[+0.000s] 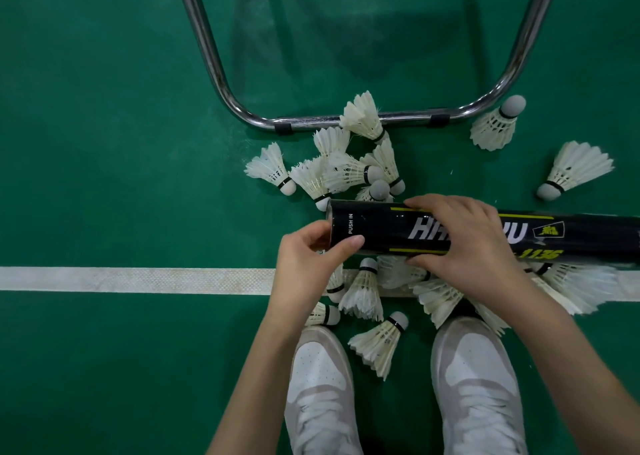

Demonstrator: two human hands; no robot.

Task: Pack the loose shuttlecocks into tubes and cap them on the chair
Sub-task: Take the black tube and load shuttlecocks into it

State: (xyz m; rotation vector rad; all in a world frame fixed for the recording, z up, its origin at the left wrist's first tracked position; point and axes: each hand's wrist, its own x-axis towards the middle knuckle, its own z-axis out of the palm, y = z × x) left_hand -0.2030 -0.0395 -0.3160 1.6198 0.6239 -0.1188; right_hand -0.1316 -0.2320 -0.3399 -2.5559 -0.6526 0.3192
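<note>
White shoes (478, 378) planted, right hand (464, 236) clamping tube (377, 231) level, left hand (311, 250) closed at its end, over loose shuttlecocks (349, 172) for loading.

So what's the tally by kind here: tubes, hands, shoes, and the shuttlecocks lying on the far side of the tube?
Tube: 1
Hands: 2
Shoes: 2
Shuttlecocks beyond the tube: 9
Total: 14

We saw a black tube (381, 233) with white lettering and yellow stripes, white feathered shuttlecocks (363, 174) with black bands and grey tips, a green floor (104, 143) crossed by a white line (138, 280), and white shoes (322, 385).
</note>
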